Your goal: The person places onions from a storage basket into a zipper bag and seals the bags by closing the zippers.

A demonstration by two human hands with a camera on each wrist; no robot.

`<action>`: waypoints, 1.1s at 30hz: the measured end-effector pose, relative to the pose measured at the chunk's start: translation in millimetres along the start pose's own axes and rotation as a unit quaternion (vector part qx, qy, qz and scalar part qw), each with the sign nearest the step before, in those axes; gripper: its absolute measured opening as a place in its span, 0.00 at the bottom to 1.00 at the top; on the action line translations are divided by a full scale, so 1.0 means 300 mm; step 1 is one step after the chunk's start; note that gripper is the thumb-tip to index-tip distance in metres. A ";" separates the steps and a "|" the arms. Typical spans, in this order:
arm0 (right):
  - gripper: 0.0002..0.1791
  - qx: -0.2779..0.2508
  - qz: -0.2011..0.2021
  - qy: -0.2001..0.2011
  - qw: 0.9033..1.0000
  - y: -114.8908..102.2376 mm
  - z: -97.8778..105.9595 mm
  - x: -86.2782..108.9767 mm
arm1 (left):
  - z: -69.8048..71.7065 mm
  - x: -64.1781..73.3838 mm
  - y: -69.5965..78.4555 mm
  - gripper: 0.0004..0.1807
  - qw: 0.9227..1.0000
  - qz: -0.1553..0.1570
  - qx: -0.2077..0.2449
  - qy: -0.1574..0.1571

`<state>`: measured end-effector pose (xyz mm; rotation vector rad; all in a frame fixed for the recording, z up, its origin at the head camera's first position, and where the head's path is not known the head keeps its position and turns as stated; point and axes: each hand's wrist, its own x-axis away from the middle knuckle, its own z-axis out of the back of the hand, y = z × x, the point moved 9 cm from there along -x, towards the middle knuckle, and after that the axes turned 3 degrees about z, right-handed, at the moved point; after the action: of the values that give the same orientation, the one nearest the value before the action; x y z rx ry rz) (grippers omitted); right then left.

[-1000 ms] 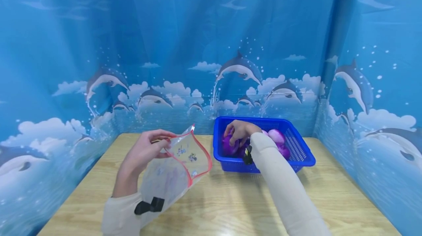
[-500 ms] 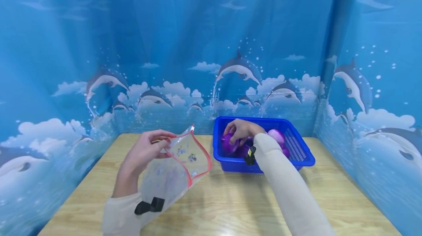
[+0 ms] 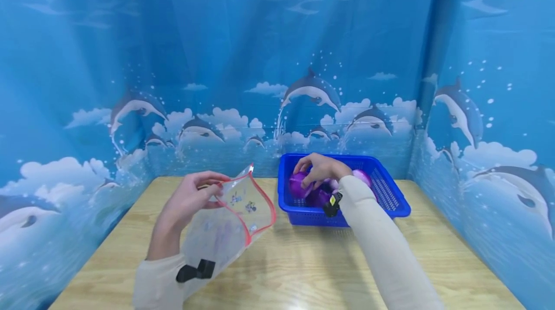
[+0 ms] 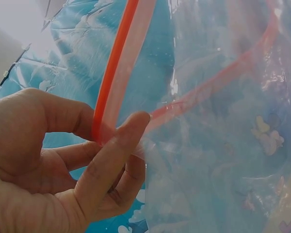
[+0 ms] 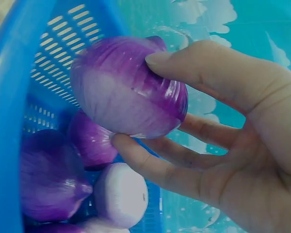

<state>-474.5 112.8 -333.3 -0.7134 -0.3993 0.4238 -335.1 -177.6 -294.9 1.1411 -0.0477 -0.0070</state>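
Observation:
My left hand (image 3: 189, 200) pinches the rim of a clear zip bag (image 3: 217, 233) between thumb and fingers. The bag hangs tilted, its red-edged mouth spread and facing right; small cartoon prints show on it. In the left wrist view the thumb and index finger of that hand (image 4: 82, 160) meet at the red strip (image 4: 109, 82). Over the blue basket (image 3: 299, 218), my right hand (image 3: 323, 168) holds a purple onion (image 3: 300, 185). The right wrist view shows its thumb on top of the onion (image 5: 126, 92) and fingertips beneath.
More onions lie in the basket, among them a dark purple one (image 5: 53, 174) and a whitish one (image 5: 121, 194). The basket stands at the back right of the wooden table (image 3: 277, 271). A dolphin-print curtain (image 3: 243, 59) hangs behind and at both sides.
The right hand has lifted the onion slightly within the basket, and its wrist has shifted a little to the right. The left hand and the bag keep their place.

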 end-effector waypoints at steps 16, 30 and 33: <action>0.24 0.017 0.058 0.005 0.998 -0.143 0.087 0.095 | -0.012 -0.003 -0.002 0.18 1.000 0.003 -0.001 0.000; 0.25 0.089 0.128 0.005 0.988 -0.302 0.091 0.140 | -0.012 -0.003 0.000 0.18 1.000 0.000 -0.004 0.001; 0.25 0.094 0.132 0.003 0.987 -0.323 0.089 0.147 | -0.015 -0.006 0.003 0.18 1.000 -0.001 -0.005 -0.001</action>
<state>-427.6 83.5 -238.5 -0.5847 -0.2546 0.7009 -336.6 -173.0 -296.0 1.1315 -0.0487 -0.0106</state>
